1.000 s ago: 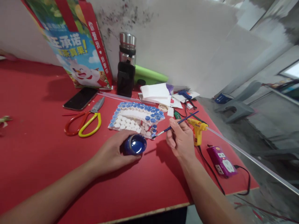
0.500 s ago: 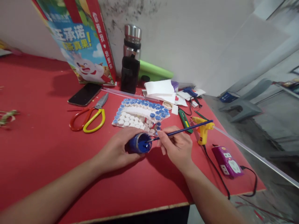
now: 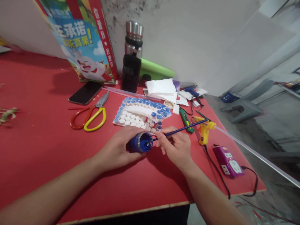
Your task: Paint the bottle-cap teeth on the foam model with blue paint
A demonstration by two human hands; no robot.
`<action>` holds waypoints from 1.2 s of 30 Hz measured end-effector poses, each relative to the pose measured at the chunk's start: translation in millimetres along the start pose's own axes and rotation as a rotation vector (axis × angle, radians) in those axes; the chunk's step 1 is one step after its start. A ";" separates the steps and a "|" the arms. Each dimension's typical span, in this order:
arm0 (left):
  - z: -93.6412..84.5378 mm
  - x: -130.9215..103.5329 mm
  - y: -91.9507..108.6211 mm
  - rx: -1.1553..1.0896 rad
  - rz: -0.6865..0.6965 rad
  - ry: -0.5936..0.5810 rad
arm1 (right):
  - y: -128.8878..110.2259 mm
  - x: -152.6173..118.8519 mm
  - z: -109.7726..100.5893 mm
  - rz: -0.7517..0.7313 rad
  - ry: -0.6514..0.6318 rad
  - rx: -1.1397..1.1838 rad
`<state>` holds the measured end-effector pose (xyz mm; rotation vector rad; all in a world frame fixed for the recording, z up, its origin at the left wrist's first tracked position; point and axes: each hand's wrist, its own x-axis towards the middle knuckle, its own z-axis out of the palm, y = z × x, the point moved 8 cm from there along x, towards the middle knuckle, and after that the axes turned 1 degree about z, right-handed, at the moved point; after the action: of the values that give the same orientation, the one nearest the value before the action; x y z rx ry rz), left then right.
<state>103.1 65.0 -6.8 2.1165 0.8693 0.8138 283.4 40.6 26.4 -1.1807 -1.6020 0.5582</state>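
The left hand (image 3: 122,148) grasps a jar (image 3: 140,142) of blue paint; the right hand (image 3: 175,146) pinches a brush (image 3: 185,127), its tip at the jar's mouth. Scissors (image 3: 90,117) lie beyond the left wrist.

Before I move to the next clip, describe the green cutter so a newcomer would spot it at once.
On the red table, go to the yellow glue gun beyond the right hand. Just left of it lies the green cutter, its near end crossed in view by the blue brush. Its broad green body with a yellow patch sets it apart.
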 end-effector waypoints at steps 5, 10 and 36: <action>-0.1 -0.2 -0.2 0.009 0.019 0.010 | 1.1 0.4 1.2 0.000 -0.014 -0.007; -0.8 -0.2 2.3 0.014 0.024 0.018 | 3.0 0.2 1.0 0.012 -0.016 -0.006; -0.5 0.5 3.1 0.024 0.046 0.015 | 6.4 1.9 1.8 0.036 -0.025 0.002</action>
<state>104.0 63.9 -3.9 2.1610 0.8446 0.8483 284.5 45.3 21.4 -1.2077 -1.6040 0.5998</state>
